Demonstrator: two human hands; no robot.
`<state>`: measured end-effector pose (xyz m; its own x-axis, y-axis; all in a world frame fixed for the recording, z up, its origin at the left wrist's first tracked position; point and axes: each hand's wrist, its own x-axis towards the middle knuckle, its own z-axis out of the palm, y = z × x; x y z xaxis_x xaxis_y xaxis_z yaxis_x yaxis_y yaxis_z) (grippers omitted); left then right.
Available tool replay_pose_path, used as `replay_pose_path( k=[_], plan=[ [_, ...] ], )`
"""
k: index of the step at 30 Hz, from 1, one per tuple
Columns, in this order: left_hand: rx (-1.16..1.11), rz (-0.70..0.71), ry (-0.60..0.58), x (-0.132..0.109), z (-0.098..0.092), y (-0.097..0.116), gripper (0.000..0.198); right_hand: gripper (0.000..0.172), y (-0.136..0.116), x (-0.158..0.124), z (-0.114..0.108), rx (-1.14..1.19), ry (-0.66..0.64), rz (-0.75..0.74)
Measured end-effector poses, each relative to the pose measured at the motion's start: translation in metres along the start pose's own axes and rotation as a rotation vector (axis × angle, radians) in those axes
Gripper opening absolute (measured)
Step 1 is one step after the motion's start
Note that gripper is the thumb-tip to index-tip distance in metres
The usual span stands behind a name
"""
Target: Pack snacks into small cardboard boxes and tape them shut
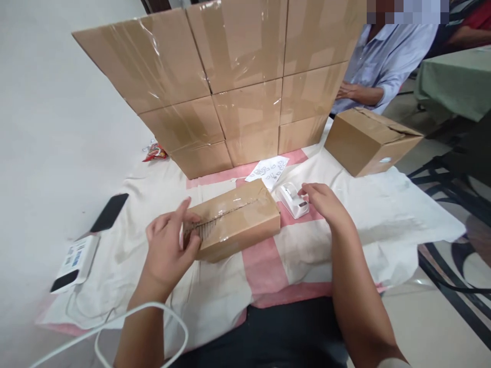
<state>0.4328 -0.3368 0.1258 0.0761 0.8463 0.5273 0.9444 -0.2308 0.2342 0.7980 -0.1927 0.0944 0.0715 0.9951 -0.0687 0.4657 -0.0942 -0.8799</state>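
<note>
A small brown cardboard box lies on the cloth in front of me, with clear tape along its top seam. My left hand grips its left end, thumb and fingers bent at a ribbed, torn-looking patch, one finger raised. To the right of the box stands a white tape dispenser with a roll in it. My right hand is at the dispenser's right side, its fingertips closed together against it. Whether a strip of tape is between those fingertips does not show.
A tall wall of taped cardboard boxes stands behind; another box sits right. A marked paper, red packet, black phone and white device lie about. A white cable crosses my left forearm. A person sits opposite.
</note>
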Motion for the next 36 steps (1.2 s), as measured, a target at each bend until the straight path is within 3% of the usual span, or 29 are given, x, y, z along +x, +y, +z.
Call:
replay_pose_path(
  k=[3, 7, 9, 11, 12, 13, 15, 17, 19, 22, 25, 30, 36],
  plan=[
    [0.051, 0.053, -0.09, -0.001, -0.005, 0.008, 0.045, 0.036, 0.008, 0.003, 0.0, -0.102, -0.039, 0.084],
    [0.165, 0.058, -0.122, -0.005, -0.012, 0.032, 0.043, 0.039, 0.009, 0.006, 0.005, -0.157, -0.034, 0.154],
    [0.178, 0.138, 0.015, -0.011, -0.011, 0.053, 0.036, 0.037, 0.007, 0.006, 0.005, -0.143, -0.036, 0.181],
    [0.037, 0.327, 0.196, -0.019, -0.002, 0.082, 0.023, 0.034, 0.004, 0.006, 0.003, -0.106, -0.045, 0.205],
    [-0.098, 0.454, 0.27, -0.022, 0.006, 0.099, 0.019, 0.033, 0.002, 0.005, 0.002, -0.087, -0.052, 0.217],
    [-0.264, 0.542, 0.223, -0.023, 0.018, 0.117, 0.017, 0.032, 0.001, 0.005, 0.001, -0.071, -0.06, 0.226],
    [-0.466, 0.568, 0.124, -0.019, 0.052, 0.153, 0.022, 0.031, 0.001, 0.004, 0.0, -0.052, -0.078, 0.237],
    [-0.573, 0.448, 0.031, -0.003, 0.096, 0.183, 0.034, 0.031, 0.002, 0.003, 0.0, -0.029, -0.098, 0.23],
    [-0.626, 0.199, -0.092, 0.021, 0.141, 0.2, 0.056, 0.03, 0.005, 0.004, 0.001, 0.036, -0.12, 0.23],
    [-0.609, -0.017, -0.177, 0.05, 0.194, 0.203, 0.073, 0.027, 0.009, 0.007, 0.005, 0.107, -0.136, 0.261],
    [-0.64, -0.097, -0.198, 0.06, 0.218, 0.194, 0.078, 0.027, 0.012, 0.009, 0.008, 0.074, -0.151, 0.296],
    [-0.79, -0.283, -0.205, 0.06, 0.225, 0.185, 0.099, 0.034, 0.007, 0.002, 0.009, 0.059, -0.115, 0.249],
    [-0.838, -0.276, -0.169, 0.065, 0.231, 0.182, 0.106, 0.042, -0.004, -0.008, 0.0, 0.009, -0.042, 0.1]
  ],
)
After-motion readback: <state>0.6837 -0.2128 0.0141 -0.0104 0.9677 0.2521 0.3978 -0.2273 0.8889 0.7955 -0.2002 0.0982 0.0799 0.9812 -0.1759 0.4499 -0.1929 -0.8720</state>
